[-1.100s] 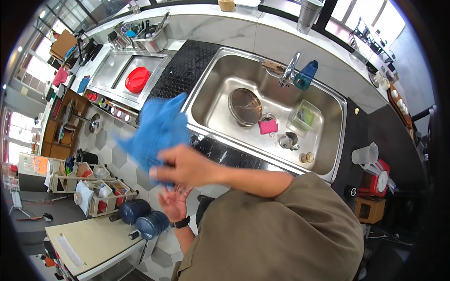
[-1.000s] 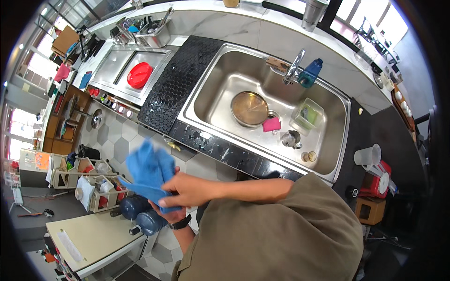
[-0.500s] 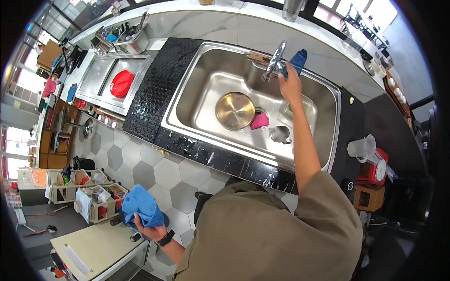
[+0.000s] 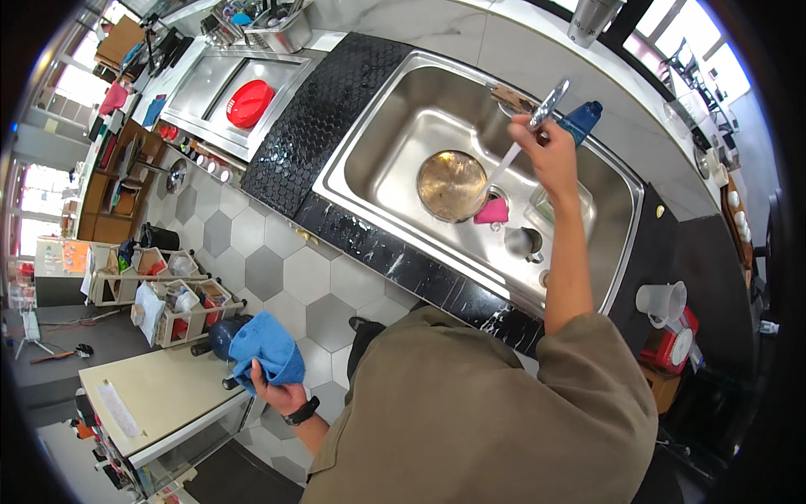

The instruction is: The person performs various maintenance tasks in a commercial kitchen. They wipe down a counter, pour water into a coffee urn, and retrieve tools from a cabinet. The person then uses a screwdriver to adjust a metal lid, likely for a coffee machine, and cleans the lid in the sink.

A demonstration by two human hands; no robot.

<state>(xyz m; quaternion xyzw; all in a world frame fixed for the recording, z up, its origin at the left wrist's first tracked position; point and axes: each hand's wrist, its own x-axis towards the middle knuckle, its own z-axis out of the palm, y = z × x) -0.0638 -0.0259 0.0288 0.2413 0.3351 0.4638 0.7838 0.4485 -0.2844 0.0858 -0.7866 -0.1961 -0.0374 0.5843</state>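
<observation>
My left hand (image 4: 275, 388) grips a folded blue cloth (image 4: 264, 340), low at the left of my body. My right hand (image 4: 546, 151) has its fingers closed on the chrome faucet (image 4: 554, 97), beside a blue bottle (image 4: 585, 119). A stream of water falls from it into the steel sink (image 4: 386, 130). In the basin sit a round metal pan (image 4: 445, 181), a pink sponge (image 4: 490, 210), a small metal pitcher (image 4: 519, 241) and a clear container (image 4: 573, 214), partly hidden by my arm.
A black mat (image 4: 311, 118) lies left of the sink, beside a steel unit with a red lid (image 4: 250, 101). A clear jug (image 4: 659, 298) stands at the right. Behind my left hand are a cream worktop (image 4: 143, 386), water bottles (image 4: 222, 336) and a cart with bins (image 4: 168, 311).
My right hand has left the cloth and moved up to the faucet, where water now runs. My left hand has moved down and left with the cloth.
</observation>
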